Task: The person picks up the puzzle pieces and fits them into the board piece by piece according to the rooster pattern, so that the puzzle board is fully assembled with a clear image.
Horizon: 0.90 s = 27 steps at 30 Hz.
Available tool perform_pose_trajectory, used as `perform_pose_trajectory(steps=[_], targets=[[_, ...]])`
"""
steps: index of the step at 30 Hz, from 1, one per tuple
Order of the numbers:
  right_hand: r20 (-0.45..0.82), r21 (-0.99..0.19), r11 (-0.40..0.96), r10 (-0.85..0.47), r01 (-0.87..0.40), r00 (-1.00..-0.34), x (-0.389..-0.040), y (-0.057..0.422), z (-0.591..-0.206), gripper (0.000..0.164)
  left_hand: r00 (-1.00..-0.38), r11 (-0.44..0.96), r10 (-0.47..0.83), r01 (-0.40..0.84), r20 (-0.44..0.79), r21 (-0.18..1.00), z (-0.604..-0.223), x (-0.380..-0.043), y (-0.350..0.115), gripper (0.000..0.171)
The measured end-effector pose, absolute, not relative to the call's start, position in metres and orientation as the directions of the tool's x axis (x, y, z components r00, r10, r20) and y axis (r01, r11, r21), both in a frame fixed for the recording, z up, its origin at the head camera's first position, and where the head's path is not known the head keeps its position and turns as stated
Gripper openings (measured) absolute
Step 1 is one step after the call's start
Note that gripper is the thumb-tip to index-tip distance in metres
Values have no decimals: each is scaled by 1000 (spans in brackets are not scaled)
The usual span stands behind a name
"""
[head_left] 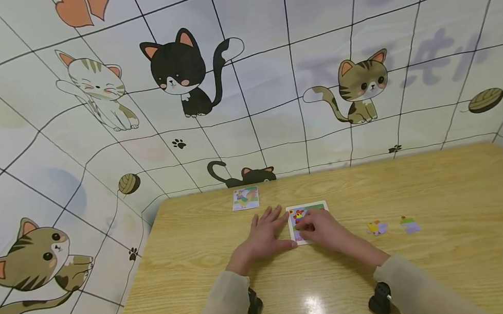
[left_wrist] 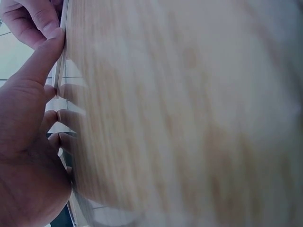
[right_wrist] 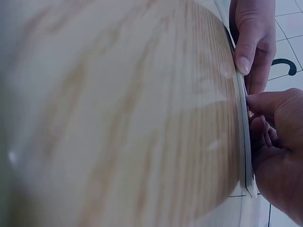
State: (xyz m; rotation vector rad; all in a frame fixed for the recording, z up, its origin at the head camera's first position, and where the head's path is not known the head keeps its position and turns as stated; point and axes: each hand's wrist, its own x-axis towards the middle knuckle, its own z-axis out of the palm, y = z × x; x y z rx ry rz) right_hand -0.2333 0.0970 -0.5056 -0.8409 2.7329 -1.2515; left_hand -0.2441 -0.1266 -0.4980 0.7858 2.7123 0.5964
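Head view: flat left hand (head_left: 265,233) beside puzzle tray (head_left: 315,206), right hand (head_left: 320,228) pinching piece inside.

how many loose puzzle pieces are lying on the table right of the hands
2: a yellow and purple piece just right of the right hand, and a green and purple piece further right. Others may be hidden under the hands.

Both arms enter from the lower edge of the head view in long, loose sleeves of pale beige, slightly sheer fabric that end at the wrists. The left hand (head_left: 267,234) and right hand (head_left: 320,229) are bare, with no rings or gloves and short, plain nails. A small black camera unit sits under each wrist, rounded and matte, low in the frame.
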Motion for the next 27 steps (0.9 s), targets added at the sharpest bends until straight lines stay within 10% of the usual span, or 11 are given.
perform_pose_trajectory(steps=[27], targets=[[51, -757, 583, -397, -295, -917, -227, 225, -489, 26, -820, 775, 555, 449, -140, 445, -500, -244, -125, 84]])
